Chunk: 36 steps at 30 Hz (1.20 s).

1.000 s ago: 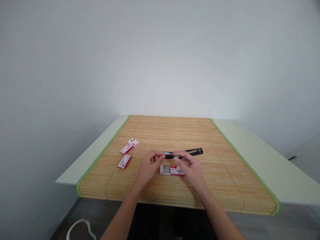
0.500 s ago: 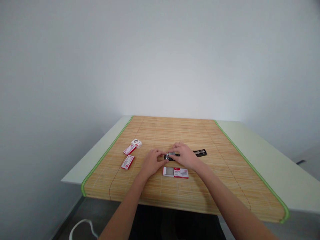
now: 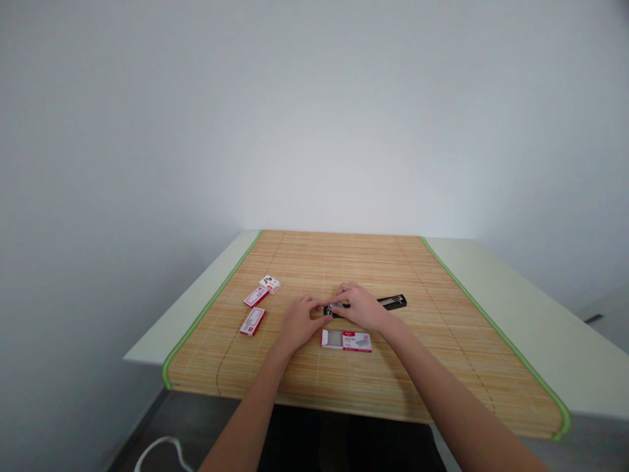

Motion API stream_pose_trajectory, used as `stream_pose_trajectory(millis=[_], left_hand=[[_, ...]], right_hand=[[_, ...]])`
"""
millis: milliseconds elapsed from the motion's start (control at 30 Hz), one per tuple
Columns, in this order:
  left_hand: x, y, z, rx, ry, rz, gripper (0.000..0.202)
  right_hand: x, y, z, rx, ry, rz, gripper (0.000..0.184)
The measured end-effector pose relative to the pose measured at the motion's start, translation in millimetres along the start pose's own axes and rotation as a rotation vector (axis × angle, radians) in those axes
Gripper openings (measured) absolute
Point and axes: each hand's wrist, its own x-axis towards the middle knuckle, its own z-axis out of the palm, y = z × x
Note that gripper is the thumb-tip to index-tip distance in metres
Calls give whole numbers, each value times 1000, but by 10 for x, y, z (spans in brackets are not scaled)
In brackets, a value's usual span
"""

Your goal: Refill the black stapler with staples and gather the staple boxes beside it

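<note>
An opened black stapler (image 3: pixel 394 302) lies across the bamboo mat, its metal inner parts showing at the right end. My left hand (image 3: pixel 299 322) has thumb and fingertips closed round the stapler's left end. Over its middle, my right hand (image 3: pixel 362 308) pinches a small grey strip of staples (image 3: pixel 339 305) against the metal channel. The right hand hides much of the stapler's middle. Just in front of both hands lies an open red and white staple box (image 3: pixel 357 341), its grey inside visible at the left.
To the left are two red and white staple boxes, a nearer one (image 3: pixel 252 322) and a farther one (image 3: pixel 256 297). A small white box (image 3: pixel 270 284) touches the farther one. The green-edged bamboo mat (image 3: pixel 344 255) covers the middle of the white table (image 3: pixel 496 288).
My right fingertips have lowered slightly, and the staple strip sits closer to the stapler's channel. My left hand stays at the stapler's left end. The whole view has shifted a little.
</note>
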Motion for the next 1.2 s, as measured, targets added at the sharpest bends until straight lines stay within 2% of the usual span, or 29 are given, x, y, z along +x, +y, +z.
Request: stream_pose_trajectory(millis=[367, 700, 800, 1033, 1200], left_hand=[[-3, 18, -16, -8, -17, -13, 33], [-4, -6, 10, -19, -3, -20, 33], [2, -2, 13, -20, -4, -29, 33], [7, -5, 20, -27, -3, -38, 33], [7, -20, 26, -18, 0, -29, 33]], right_hand=[[48, 18, -23, -27, -48, -18, 19], [-149, 108, -306, -144, 10, 22, 5], [-181, 95, -281, -161, 1, 19, 1], [-188, 22, -126, -180, 8, 21, 10], [-196, -29, -118, -192, 18, 29, 8]])
